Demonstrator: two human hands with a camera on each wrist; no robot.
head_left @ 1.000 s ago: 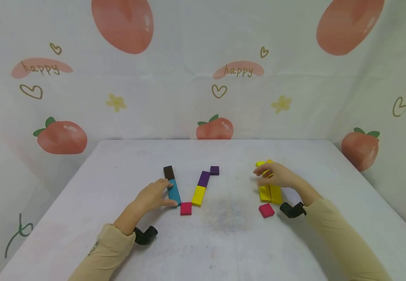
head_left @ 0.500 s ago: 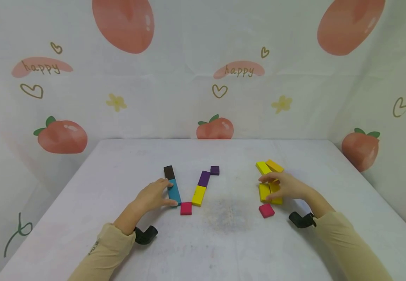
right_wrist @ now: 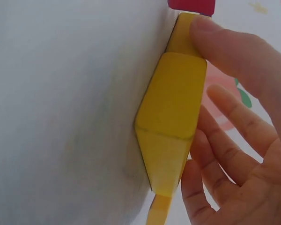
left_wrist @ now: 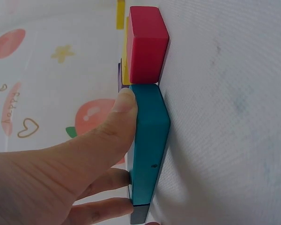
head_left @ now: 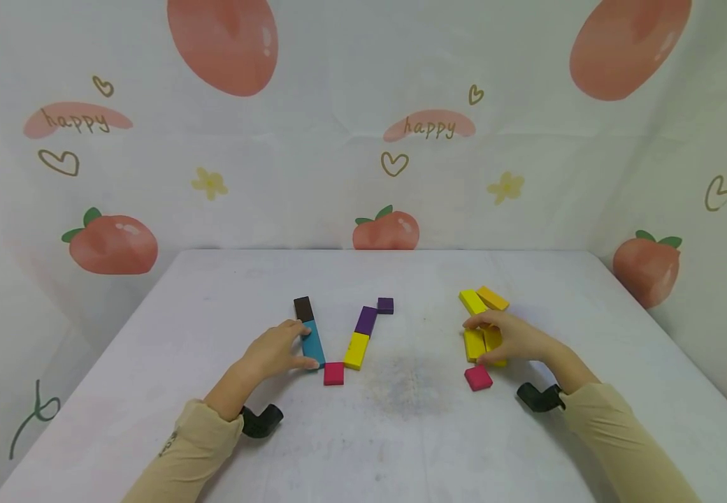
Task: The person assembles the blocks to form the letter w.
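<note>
My left hand point(head_left: 272, 351) rests on a blue block point(head_left: 313, 346), its thumb and fingers touching the top face. A dark brown block point(head_left: 303, 308) adjoins the blue one's far end; a red square block point(head_left: 334, 374) lies by its near end. In the left wrist view, the thumb lies along the upper edge of the blue block point(left_wrist: 152, 140). Over a group of yellow blocks point(head_left: 474, 346) my right hand point(head_left: 521, 337) is spread, thumb touching near their front end. The right wrist view shows its fingers loosely bent beside the yellow block point(right_wrist: 171, 93), which partly hides the fingertips.
Between the hands, a yellow block point(head_left: 357, 351) and a purple block point(head_left: 366, 321) form a slanted line, with a small purple block point(head_left: 385, 305) at its far end. Another red block point(head_left: 479, 378) lies before the right group; an orange-yellow block point(head_left: 493, 298) lies behind.
My right hand has come down and slightly right, nearer to me, from over the far yellow blocks onto the near ones. My left hand has stayed on the blue block.
</note>
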